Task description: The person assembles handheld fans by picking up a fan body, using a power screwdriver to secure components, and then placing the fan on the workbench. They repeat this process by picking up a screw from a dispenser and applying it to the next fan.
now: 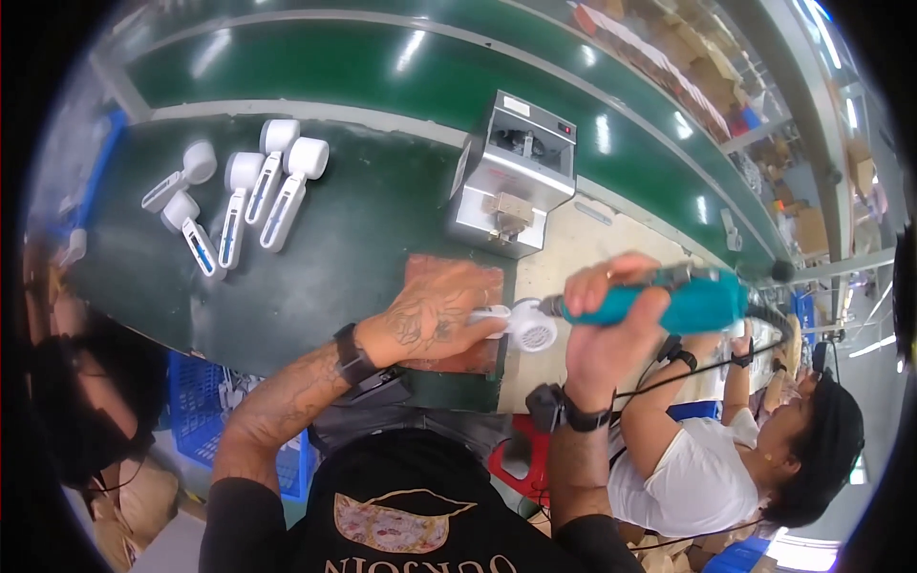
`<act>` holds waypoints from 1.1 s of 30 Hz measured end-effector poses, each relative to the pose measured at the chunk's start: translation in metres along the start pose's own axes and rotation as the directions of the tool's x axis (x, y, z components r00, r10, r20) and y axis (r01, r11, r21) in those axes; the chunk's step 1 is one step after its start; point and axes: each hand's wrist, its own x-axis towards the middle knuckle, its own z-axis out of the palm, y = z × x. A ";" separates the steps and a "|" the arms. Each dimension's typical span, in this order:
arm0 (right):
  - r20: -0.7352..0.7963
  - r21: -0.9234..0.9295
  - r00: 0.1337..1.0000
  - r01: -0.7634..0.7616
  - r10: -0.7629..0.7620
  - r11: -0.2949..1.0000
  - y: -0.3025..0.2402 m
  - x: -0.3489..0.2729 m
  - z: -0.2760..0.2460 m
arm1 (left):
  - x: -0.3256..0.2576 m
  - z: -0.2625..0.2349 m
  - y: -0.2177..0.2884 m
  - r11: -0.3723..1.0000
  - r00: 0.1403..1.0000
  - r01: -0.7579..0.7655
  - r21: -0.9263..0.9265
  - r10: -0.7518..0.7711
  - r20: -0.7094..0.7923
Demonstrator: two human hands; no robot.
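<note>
At the frame's centre, the left hand (435,317) has its grip closed on the handle of a white grille-headed device (533,331); the right hand (616,334) wraps a teal electric screwdriver (709,304). The device looks light, stiff, perhaps slippery, best held by its handle.

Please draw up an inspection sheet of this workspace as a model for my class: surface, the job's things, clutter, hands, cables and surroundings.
Surface: green bench with a reddish-brown pad on it.
Job's things: white device with a round head; teal power tool, its tip at that head, contact unclear; five similar white units lying to the left.
Clutter: silver machine standing beyond the pad.
Hands: left hand holds the white device; right hand grips the tool.
Cables: black cable curving from the tool's rear.
Surroundings: another person in white, right; blue crate, lower left.
</note>
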 end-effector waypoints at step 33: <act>0.003 -0.171 0.994 -0.108 0.110 0.979 0.040 0.009 0.000 | 0.005 -0.009 -0.003 1.000 1.000 0.012 -0.003 -0.012 0.021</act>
